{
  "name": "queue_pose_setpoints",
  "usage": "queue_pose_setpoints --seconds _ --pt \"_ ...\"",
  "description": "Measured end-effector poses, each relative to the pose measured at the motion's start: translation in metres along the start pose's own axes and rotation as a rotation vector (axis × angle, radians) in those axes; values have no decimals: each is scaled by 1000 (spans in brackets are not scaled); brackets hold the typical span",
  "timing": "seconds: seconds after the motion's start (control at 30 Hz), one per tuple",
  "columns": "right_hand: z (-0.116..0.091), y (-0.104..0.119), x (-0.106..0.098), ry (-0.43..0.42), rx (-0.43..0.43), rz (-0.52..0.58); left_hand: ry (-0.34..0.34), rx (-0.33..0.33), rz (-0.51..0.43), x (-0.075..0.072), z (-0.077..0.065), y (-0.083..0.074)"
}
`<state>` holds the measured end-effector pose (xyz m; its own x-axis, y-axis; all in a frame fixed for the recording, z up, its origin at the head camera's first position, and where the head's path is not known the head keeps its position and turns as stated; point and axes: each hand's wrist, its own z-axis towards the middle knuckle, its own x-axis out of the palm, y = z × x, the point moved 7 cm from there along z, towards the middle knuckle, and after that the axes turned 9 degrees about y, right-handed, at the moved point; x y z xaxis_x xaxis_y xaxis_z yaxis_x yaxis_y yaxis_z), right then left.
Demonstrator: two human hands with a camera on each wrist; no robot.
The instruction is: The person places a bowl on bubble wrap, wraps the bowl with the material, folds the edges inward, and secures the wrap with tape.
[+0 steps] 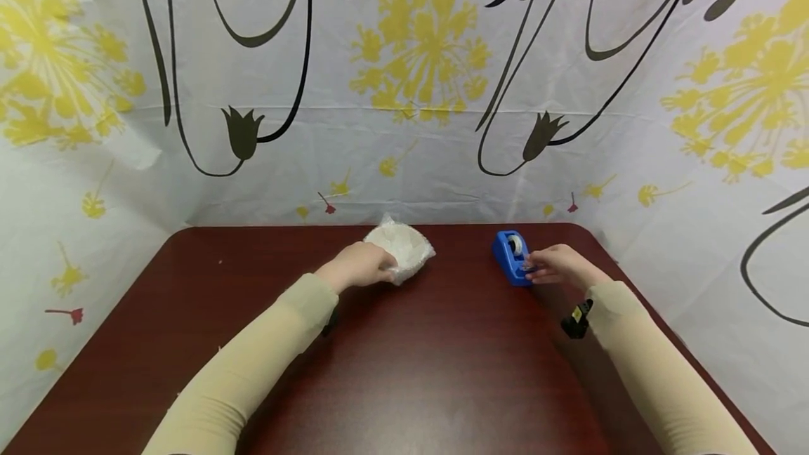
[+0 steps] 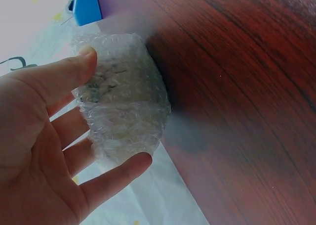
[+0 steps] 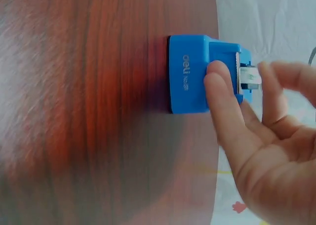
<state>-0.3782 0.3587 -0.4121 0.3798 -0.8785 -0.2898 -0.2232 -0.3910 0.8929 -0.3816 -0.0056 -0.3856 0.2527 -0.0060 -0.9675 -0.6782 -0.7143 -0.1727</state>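
Observation:
A bundle in clear bubble wrap (image 1: 407,248) is near the table's far edge. My left hand (image 1: 360,264) grips its left side; in the left wrist view the thumb lies across the wrap (image 2: 126,96), and the other fingers go partly behind and below it. What is inside shows only as a pale shape. To the right stands a blue tape dispenser (image 1: 505,251) with a roll of tape (image 1: 515,244). My right hand (image 1: 562,265) holds its near end, with digits on both sides of the cutter, one at the strip of tape (image 3: 251,75).
The dark red-brown wooden table (image 1: 430,371) spreads out under both arms. A white sheet (image 1: 417,160) with printed flowers hangs behind it and along both sides. A black device (image 1: 576,319) is strapped at the right wrist.

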Motion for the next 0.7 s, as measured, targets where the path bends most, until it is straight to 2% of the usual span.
queue_pose_setpoints --seconds 0.17,0.4,0.47,0.57,0.7 --pt "-10 -3 3 88 -97 22 1 4 -4 0 0 0" --pt "-22 -10 7 222 -255 250 -4 -16 -5 -1 -2 2" --pt "-25 -12 9 230 -283 268 -4 -18 -20 -1 -2 2" --pt "-29 -17 11 158 -264 272 -5 -8 -40 -1 -3 0" --pt "-32 -23 11 -60 -151 190 -4 1 -56 -1 -3 -1"
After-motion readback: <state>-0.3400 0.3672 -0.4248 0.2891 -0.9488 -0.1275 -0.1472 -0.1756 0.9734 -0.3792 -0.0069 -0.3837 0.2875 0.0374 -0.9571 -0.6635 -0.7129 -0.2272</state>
